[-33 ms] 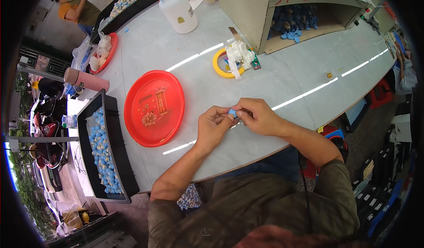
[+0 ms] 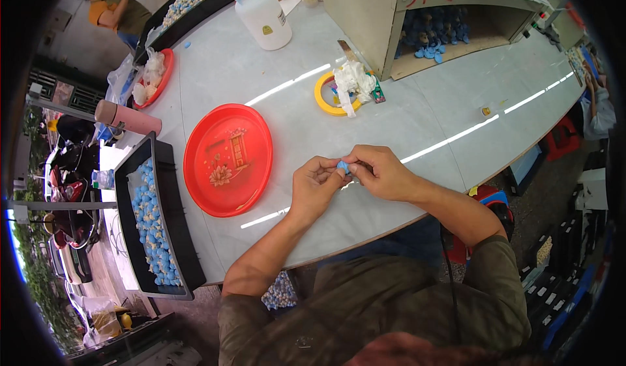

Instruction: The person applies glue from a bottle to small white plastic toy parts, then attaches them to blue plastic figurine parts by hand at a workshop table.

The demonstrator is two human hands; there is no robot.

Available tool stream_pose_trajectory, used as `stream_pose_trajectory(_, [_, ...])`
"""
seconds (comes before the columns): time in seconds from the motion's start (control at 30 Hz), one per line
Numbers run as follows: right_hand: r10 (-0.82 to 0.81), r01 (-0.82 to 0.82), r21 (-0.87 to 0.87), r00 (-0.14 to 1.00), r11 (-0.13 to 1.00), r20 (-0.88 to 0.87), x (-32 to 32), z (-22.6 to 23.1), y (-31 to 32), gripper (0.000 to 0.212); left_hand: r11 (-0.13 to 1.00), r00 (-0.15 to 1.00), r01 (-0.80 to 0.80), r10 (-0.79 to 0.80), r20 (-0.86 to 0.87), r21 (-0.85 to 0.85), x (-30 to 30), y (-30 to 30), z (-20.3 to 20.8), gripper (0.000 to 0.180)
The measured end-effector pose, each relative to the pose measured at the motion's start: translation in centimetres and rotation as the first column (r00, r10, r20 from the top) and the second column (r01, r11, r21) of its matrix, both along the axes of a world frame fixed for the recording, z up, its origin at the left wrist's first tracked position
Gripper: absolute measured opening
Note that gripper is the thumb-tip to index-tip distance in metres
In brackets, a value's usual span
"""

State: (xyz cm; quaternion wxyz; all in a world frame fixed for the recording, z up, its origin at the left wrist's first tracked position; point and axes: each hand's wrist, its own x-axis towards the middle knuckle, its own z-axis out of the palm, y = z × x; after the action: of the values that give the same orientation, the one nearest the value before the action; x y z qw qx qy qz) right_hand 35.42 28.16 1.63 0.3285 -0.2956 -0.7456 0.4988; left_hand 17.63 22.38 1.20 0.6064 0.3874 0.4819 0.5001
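Over the near part of the table, a small light-blue piece (image 2: 343, 166) is pinched between my two hands. Thumb and fingertips of my left hand (image 2: 315, 185) close on it from the left. My right hand (image 2: 383, 172) grips it from the other side. Fingers cover much of the piece, so its exact kind cannot be made out. A red round tray (image 2: 228, 131) with a printed flower lies to the left of my hands. Beyond it, a black bin (image 2: 171, 229) holds many small blue and cream pieces.
Ahead, a yellow tape roll (image 2: 321, 99) has crumpled white tissue on it. A white bottle (image 2: 264, 24) stands farther back, near a beige metal box (image 2: 362, 14) with blue pieces inside. A pink flask (image 2: 134, 118) lies at left. Another person (image 2: 117, 13) stands beyond the table.
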Motion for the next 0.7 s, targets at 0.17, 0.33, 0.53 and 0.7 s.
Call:
stream_pose_trajectory(0.17, [-0.035,0.031,0.159,0.999,0.987,0.021,-0.21,-0.2,-0.35,0.008,1.0,1.0,0.001,-0.001,-0.025,0.016,0.09,-0.02,-0.24,0.015])
stream_pose_trajectory(0.33, [-0.124,0.126,0.123,0.992,0.984,-0.027,-0.2,0.06,-0.73,0.01,1.0,1.0,-0.019,0.019,0.025,-0.001,0.16,0.24,-0.18,0.017])
stream_pose_trajectory(0.53, [-0.113,0.099,-0.251,0.993,0.963,-0.042,-0.39,0.26,-0.69,0.009,1.0,0.999,0.016,-0.016,0.04,0.006,-0.36,0.24,0.02,0.017])
stream_pose_trajectory(0.7, [-0.085,0.04,-0.343,0.99,0.939,-0.116,-0.28,0.41,-0.59,0.01,0.999,0.996,0.013,-0.017,0.09,0.038,-0.68,0.14,-0.19,0.021])
